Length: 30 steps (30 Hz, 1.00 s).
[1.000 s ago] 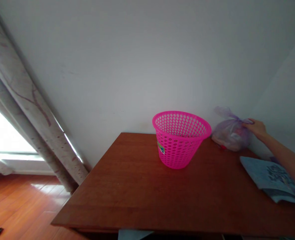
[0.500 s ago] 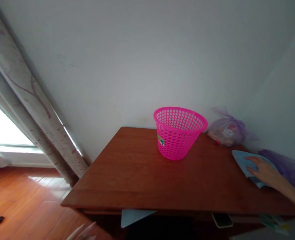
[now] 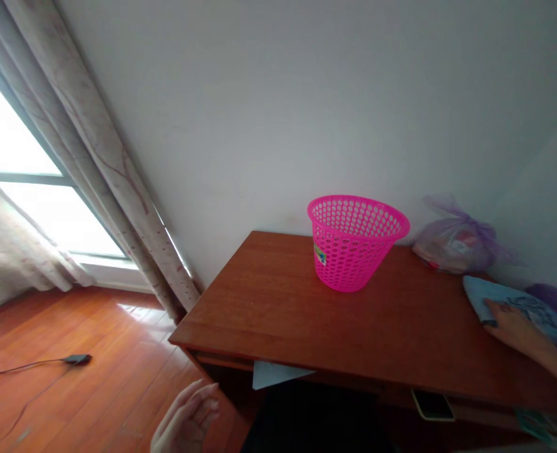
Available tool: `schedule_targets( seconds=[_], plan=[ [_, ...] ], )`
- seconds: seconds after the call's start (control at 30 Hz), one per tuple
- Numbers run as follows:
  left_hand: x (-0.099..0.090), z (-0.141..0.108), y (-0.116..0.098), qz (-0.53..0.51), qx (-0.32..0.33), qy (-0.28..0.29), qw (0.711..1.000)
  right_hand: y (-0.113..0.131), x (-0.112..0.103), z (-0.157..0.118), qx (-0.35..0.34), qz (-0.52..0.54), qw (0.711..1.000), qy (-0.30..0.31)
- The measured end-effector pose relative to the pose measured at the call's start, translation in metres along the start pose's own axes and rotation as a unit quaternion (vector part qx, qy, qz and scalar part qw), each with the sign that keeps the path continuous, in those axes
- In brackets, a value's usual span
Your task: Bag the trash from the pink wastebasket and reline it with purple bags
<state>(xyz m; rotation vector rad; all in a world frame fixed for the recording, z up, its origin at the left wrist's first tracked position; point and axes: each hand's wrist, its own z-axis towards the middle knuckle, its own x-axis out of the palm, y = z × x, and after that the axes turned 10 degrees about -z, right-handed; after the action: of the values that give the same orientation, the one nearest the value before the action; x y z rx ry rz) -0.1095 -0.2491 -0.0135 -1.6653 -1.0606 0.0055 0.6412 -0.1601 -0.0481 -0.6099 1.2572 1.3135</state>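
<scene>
At the desk's right side my right hand grips the near edge of a light blue flat piece, perhaps a folded cloth, with dark print on top. A dark corner shows under my fingers. My left hand hangs below the desk's front left corner, fingers loosely curved and apart, holding nothing. A pink perforated plastic basket stands upright near the back of the brown wooden desk, between the two hands but well apart from both.
Behind the cloth lie a tied purple bag with things inside and another purple bag. A phone and a pale sheet stick out below the desktop's front edge. A black adapter with a cord lies on the floor.
The view has swung left, showing more of the window and floor. My left hand has risen further into view. My right hand now grips the blue piece nearer its front edge, and its print shows.
</scene>
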Motion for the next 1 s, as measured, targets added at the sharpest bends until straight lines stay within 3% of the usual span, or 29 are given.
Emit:
schedule_targets(
  seconds=[0.1,0.2,0.33,0.37,0.47,0.53,0.6,0.77,1.0],
  plan=[
    [-0.003,0.002,0.004,-0.005,-0.003,0.007,1.0,0.001,0.011,0.002,-0.023,-0.046,0.998,0.025],
    [-0.003,0.002,0.008,-0.01,-0.001,0.022,1.0,0.025,0.004,-0.003,-0.01,0.015,1.0,0.011],
    [0.003,0.001,0.012,-0.013,0.0,0.042,0.999,0.078,-0.019,-0.013,0.113,0.178,0.977,-0.004],
    [0.005,0.0,0.013,-0.013,-0.001,0.048,0.999,0.091,-0.024,-0.014,0.16,0.248,0.955,-0.01],
    [0.009,0.001,0.018,-0.013,-0.009,0.063,0.998,0.122,-0.034,-0.015,0.27,0.453,0.849,-0.03],
    [0.011,0.002,0.022,-0.016,-0.022,0.075,0.997,0.138,-0.036,-0.015,0.274,0.537,0.797,-0.026],
    [0.013,0.002,0.026,-0.023,-0.038,0.087,0.995,0.152,-0.035,-0.018,0.239,0.589,0.772,-0.024],
    [0.018,0.001,0.032,-0.029,-0.051,0.104,0.993,0.179,-0.019,-0.038,0.147,0.62,0.763,-0.11],
    [0.04,0.0,0.031,-0.015,-0.045,0.167,0.985,0.197,0.019,-0.069,0.116,0.595,0.785,-0.125]
  ],
)
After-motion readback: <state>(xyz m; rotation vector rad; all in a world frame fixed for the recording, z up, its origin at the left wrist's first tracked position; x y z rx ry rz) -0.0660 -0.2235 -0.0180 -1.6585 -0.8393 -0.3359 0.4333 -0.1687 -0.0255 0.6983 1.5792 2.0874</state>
